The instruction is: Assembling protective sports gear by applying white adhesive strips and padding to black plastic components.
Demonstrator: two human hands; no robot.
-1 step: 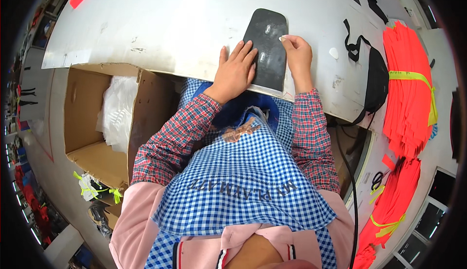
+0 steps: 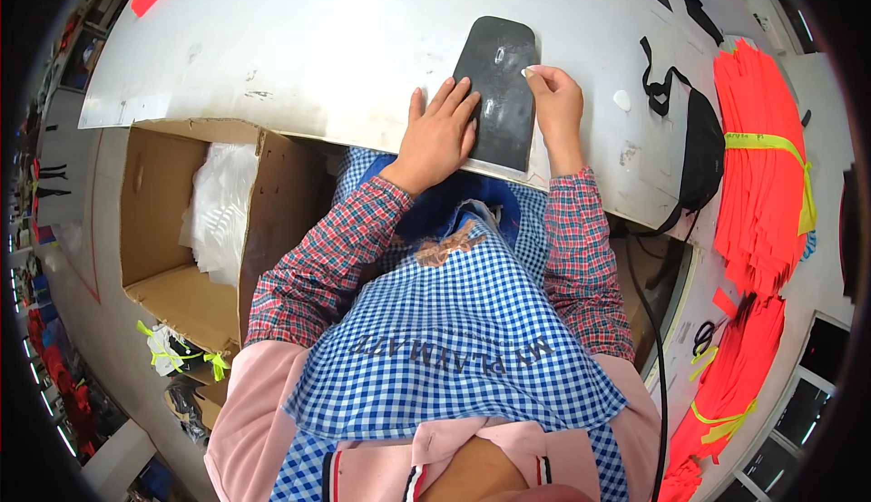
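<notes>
A black panel, glossy and rounded at its far end, lies on the white table near the edge in front of me. My left hand rests flat across its left side, fingers stretched and spread. At the panel's right edge, my right hand is closed in a pinch. Between its thumb and forefinger shows the tip of a small white piece, perhaps chalk; the fingers cover most of it. A flat white oval piece lies to the right of that hand.
A black strapped fabric piece lies at the table's right edge. Bundles of bright orange strips tied with yellow bands stand beyond it, with scissors nearby. An open cardboard box holding clear plastic sits left below the tabletop.
</notes>
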